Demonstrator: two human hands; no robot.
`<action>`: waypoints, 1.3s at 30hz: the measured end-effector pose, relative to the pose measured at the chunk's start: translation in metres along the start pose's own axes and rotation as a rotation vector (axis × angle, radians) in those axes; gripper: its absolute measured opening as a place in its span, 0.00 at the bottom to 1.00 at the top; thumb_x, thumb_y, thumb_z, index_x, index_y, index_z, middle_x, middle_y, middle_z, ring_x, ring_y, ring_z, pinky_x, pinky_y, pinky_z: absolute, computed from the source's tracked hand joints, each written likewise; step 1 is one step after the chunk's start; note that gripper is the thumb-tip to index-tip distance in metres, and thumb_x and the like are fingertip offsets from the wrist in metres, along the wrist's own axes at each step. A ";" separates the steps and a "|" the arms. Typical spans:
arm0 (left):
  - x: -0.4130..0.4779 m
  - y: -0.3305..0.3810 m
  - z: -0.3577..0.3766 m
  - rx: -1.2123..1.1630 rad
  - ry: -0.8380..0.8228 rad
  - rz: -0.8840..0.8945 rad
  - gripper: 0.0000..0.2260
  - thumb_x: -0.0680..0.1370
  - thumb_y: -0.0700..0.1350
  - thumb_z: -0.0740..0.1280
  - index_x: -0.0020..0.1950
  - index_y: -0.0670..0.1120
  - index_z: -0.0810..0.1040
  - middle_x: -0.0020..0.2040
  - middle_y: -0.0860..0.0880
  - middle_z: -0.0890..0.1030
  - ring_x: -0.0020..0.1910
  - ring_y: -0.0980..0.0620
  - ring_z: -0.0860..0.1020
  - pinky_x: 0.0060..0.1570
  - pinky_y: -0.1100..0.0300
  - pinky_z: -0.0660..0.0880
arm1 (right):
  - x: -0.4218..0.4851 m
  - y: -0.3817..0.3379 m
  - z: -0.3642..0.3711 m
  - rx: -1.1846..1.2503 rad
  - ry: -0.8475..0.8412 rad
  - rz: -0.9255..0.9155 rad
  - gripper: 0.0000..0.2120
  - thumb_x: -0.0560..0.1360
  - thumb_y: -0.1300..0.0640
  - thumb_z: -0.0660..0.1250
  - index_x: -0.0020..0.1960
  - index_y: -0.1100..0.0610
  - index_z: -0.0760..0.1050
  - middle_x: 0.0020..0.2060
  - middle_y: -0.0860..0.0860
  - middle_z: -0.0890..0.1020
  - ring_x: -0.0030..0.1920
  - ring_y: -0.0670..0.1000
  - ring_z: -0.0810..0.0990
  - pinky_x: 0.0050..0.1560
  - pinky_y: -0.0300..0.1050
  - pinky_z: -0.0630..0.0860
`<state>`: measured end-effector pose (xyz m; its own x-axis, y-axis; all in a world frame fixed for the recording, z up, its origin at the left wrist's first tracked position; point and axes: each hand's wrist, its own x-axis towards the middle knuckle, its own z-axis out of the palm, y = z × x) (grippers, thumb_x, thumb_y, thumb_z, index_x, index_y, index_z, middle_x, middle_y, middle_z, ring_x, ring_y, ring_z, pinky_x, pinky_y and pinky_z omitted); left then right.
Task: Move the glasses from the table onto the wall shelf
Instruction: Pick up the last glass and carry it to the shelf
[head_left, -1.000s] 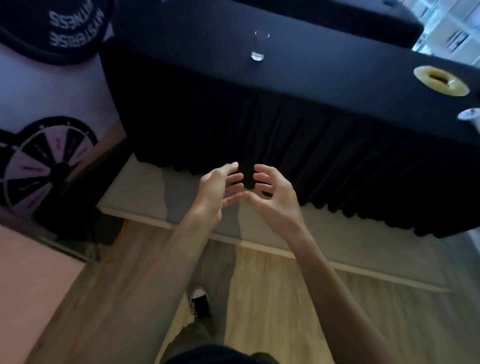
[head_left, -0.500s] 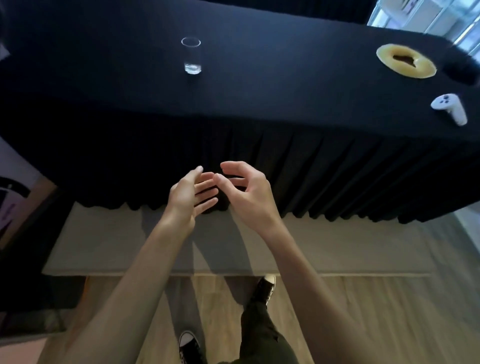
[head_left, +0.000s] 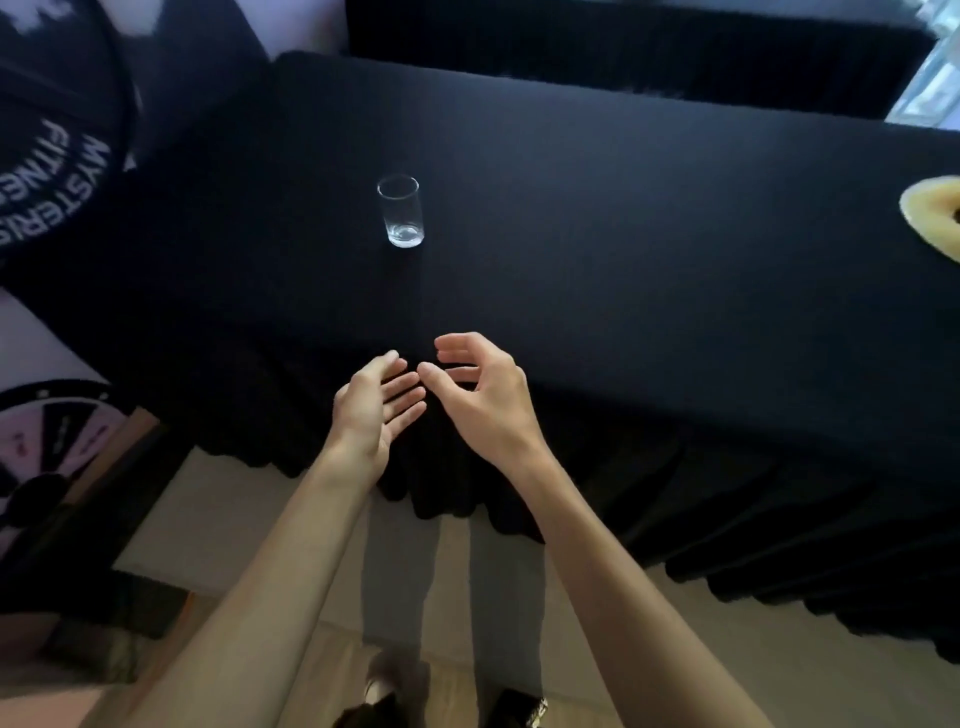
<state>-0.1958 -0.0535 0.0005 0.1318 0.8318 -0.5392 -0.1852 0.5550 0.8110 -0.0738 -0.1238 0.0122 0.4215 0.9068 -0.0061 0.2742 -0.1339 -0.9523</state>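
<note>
On tabletop (head_left: 597, 218), far of both hands: one clear glass (head_left: 400, 210), upright, empty, standing alone on black cloth. Likely light, rigid, smooth-walled, breakable; take hold around mid-wall, thumb opposite fingers, never by rim. Left hand (head_left: 371, 410) and right hand (head_left: 480, 395) at near edge, side by side, each grip wide and holding nothing, well apart from glass. Cloth draped and pleated down front, soft underfoot for a base; lift straight up. Yellow ring (head_left: 935, 218) at right edge. Wall shelf not visible.

dark round sign (head_left: 57, 135) — white letters "MYSTERI…", "FITNE…", both cut off
</note>
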 end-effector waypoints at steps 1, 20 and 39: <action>0.008 0.005 0.004 -0.022 0.014 0.010 0.12 0.81 0.48 0.68 0.60 0.41 0.80 0.58 0.39 0.84 0.55 0.44 0.85 0.53 0.52 0.83 | 0.012 0.002 0.001 -0.001 -0.005 0.003 0.20 0.77 0.48 0.74 0.67 0.50 0.79 0.59 0.45 0.84 0.55 0.43 0.84 0.54 0.38 0.80; 0.159 0.089 0.004 -0.093 0.036 0.091 0.21 0.83 0.58 0.63 0.68 0.44 0.78 0.63 0.42 0.82 0.60 0.44 0.82 0.64 0.48 0.78 | 0.256 0.009 0.095 -0.214 0.154 0.099 0.31 0.75 0.46 0.75 0.72 0.56 0.71 0.63 0.52 0.81 0.63 0.53 0.81 0.63 0.48 0.78; 0.180 0.113 -0.005 -0.131 -0.111 0.007 0.26 0.82 0.61 0.62 0.70 0.42 0.77 0.63 0.40 0.84 0.60 0.43 0.84 0.66 0.47 0.78 | 0.217 -0.005 0.114 -0.118 0.159 -0.135 0.26 0.69 0.48 0.81 0.62 0.55 0.77 0.52 0.44 0.85 0.53 0.43 0.85 0.52 0.44 0.84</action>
<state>-0.1980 0.1587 -0.0064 0.2351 0.8341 -0.4991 -0.3111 0.5510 0.7743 -0.0826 0.1194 -0.0194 0.5025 0.8464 0.1763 0.4325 -0.0695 -0.8990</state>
